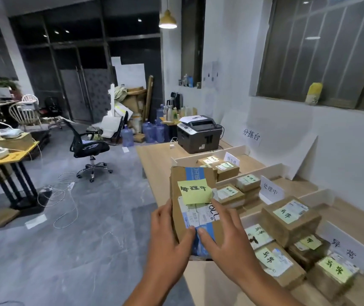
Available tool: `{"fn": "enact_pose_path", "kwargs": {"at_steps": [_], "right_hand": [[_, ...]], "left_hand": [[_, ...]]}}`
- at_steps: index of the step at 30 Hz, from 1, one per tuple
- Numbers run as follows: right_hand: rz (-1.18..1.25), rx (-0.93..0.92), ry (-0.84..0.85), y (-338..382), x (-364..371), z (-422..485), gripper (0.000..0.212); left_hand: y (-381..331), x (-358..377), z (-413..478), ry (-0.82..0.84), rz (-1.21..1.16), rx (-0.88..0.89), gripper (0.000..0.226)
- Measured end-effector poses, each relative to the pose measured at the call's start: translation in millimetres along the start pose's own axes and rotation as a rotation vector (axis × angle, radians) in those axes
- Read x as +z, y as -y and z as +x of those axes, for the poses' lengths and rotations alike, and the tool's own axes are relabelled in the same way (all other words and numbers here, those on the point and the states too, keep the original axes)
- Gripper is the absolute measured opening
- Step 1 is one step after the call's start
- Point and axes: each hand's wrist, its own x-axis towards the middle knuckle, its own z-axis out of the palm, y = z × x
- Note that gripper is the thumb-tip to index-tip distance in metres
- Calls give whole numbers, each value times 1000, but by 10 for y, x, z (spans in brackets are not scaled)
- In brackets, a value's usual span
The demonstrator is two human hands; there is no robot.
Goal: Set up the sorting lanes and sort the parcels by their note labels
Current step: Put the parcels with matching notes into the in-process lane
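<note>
I hold a brown cardboard parcel upright in front of me, over the table's near-left edge. A yellow-green sticky note with handwriting sits on its face, above a white and blue shipping label. My left hand grips its lower left side and my right hand its lower right side, thumbs on the front. On the wooden table, white dividers form three lanes, each with a white sign card. Parcels with green notes lie in the far lane, the middle lane and the near lane.
A black and white printer stands at the table's far end. A black office chair and loose white cables are on the grey floor to the left. A yellow-topped desk stands at far left. Blue water jugs crowd the far corner.
</note>
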Motion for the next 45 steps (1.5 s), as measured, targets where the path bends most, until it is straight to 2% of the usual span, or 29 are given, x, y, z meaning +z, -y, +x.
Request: {"fn": "enact_pose_path", "kwargs": {"at_steps": [8, 12, 23, 30, 34, 40, 45], "right_hand": [[4, 56, -25, -659, 288, 775, 75], [16, 98, -44, -1019, 330, 1194, 73], [-47, 211, -107, -1722, 771, 2187, 78], [-102, 375, -198, -2080, 1331, 2854, 76], [-122, 500, -304, -2219, 1574, 3137, 72], [-201, 718, -421, -2608, 1612, 3192, 74], [-213, 823, -456, -3198, 1628, 3177, 76]], "left_hand": [[530, 479, 835, 37, -39, 7, 64], [759, 806, 1325, 87, -32, 23, 73], [1634, 1394, 2493, 199, -46, -15, 65], [2401, 1649, 3456, 404, -69, -27, 66], [2672, 1846, 3944, 519, -76, 30, 64], [2989, 2402, 4235, 751, -93, 89, 67], [3228, 2962, 4331, 884, -73, 92, 66]]}}
